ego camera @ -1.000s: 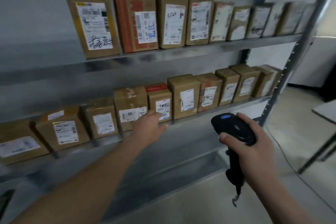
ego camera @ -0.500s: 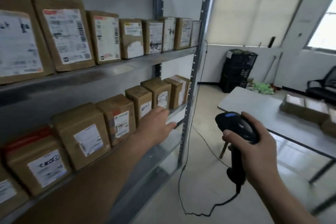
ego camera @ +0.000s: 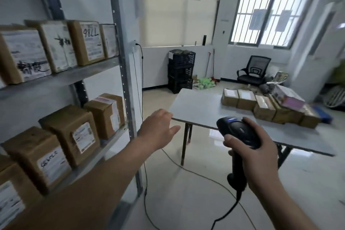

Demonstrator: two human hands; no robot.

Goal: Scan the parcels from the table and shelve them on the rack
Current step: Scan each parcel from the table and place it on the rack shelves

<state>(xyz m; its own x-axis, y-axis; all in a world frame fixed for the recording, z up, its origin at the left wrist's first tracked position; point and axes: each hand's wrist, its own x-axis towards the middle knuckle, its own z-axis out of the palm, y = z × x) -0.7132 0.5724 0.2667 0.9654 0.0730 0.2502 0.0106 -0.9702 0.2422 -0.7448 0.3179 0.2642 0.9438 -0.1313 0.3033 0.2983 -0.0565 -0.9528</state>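
Observation:
My right hand [ego camera: 255, 157] grips a black barcode scanner [ego camera: 236, 132] by its handle, low in the middle right; its cable trails to the floor. My left hand [ego camera: 158, 128] is held out empty with relaxed fingers, in the air between the rack's end post and the table corner. The metal rack [ego camera: 125, 80] fills the left, with brown labelled parcels [ego camera: 74, 132] upright on two shelves. Several more brown parcels [ego camera: 265, 106] lie in a row on the grey table [ego camera: 197, 106] to the right, with a pink box on top of them.
A black cable [ego camera: 179, 168] runs across the shiny floor under the table. Stacked black crates [ego camera: 181, 71] stand by the far wall, a black office chair [ego camera: 253, 71] under the barred window. Clutter lies at the far right.
The view has swung right, away from the rack toward the table. My left hand has come off the shelf parcels and now hangs in the air past the rack's post. The scanner stays in my right hand.

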